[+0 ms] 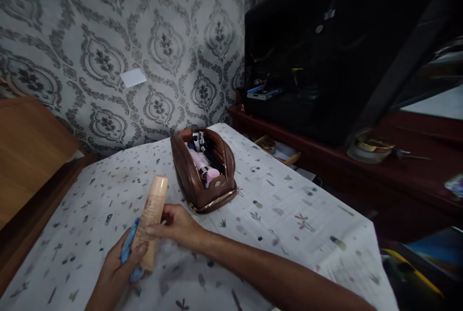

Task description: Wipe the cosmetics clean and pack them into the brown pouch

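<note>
Both my hands hold a peach-coloured tube [154, 209] over the table. My left hand [117, 270] grips its lower end together with a blue cloth [127, 248]. My right hand [177, 226] pinches the tube's side from the right, fingers closed on it. Just beyond stands an open brown leather pouch [220, 190] with a gold zip; inside it lie a pink item [210, 173] and other small toiletries.
The table carries a white cloth with small printed motifs [289, 214]. A dark red sideboard [398, 171] with a black case [325, 60] stands at the right. A wooden board [29, 152] is at the left, patterned wallpaper [144, 36] behind.
</note>
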A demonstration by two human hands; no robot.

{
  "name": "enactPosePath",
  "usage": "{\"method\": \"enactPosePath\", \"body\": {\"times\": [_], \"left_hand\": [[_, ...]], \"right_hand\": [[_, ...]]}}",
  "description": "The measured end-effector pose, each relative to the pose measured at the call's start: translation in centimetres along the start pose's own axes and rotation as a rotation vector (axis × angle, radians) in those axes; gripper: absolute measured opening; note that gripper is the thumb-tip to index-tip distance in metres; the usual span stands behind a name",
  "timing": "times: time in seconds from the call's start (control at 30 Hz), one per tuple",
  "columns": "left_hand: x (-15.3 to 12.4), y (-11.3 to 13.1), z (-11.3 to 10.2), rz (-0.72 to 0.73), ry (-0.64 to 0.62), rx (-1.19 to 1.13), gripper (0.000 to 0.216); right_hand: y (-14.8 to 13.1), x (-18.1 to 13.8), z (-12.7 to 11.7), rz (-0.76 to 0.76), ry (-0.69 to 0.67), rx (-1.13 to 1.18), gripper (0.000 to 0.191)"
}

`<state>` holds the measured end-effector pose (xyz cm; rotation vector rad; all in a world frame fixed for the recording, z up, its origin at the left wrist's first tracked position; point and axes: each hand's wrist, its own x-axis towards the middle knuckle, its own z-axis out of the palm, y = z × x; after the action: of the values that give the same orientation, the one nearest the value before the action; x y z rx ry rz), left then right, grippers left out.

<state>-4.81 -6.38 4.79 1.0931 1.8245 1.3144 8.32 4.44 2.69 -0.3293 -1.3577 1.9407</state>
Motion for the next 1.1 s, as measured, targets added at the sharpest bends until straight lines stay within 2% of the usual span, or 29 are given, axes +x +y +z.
{"method": "enactPosePath", "body": {"times": [0.1, 0.27, 0.43, 0.53, 0.7, 0.8, 0.87, 1.0, 1.1], "left_hand": [[-0.2, 0.2, 1.1, -0.014, 0.034, 0.023, 0.062], [1.4, -0.2, 0.6, 0.044, 0.175, 0.239, 0.069], [2.2, 1.0, 2.1, 0.102, -0.026, 0.297, 0.07], [2.2, 2.4, 3.7, 0.14, -0.067, 0.268, 0.067], [1.8, 3.8, 4.5, 0.349, -0.112, 0.37, 0.052], [1.5, 3.7, 4.1, 0.377, -0.002, 0.521, 0.043], [1.5, 3.6, 3.9, 0.371, 0.107, 0.529, 0.041], [2.4, 4.1, 3.8, 0.386, 0.292, 0.39, 0.051], [4.0, 4.9, 3.4, 0.474, 0.328, 0.263, 0.05]], "right_hand": [[-0.8, -0.6, 0.1, -0.054, -0.023, -0.22, 0.056], [-3.5, -1.8, 0.3, -0.117, 0.063, -0.529, 0.033], [-5.0, -2.2, 0.7, -0.127, 0.156, -0.561, 0.027], [-4.9, -2.1, 0.6, -0.143, 0.234, -0.556, 0.024], [-3.9, -2.0, -0.3, -0.219, 0.293, -0.503, 0.026], [-3.4, -2.1, -0.8, -0.222, 0.29, -0.483, 0.028], [-3.2, -2.3, -0.7, -0.21, 0.289, -0.48, 0.03], [-2.8, -2.9, 0.0, -0.096, 0.179, -0.305, 0.044], [-2.6, -3.4, 0.4, 0.039, 0.059, -0.171, 0.057]]}}
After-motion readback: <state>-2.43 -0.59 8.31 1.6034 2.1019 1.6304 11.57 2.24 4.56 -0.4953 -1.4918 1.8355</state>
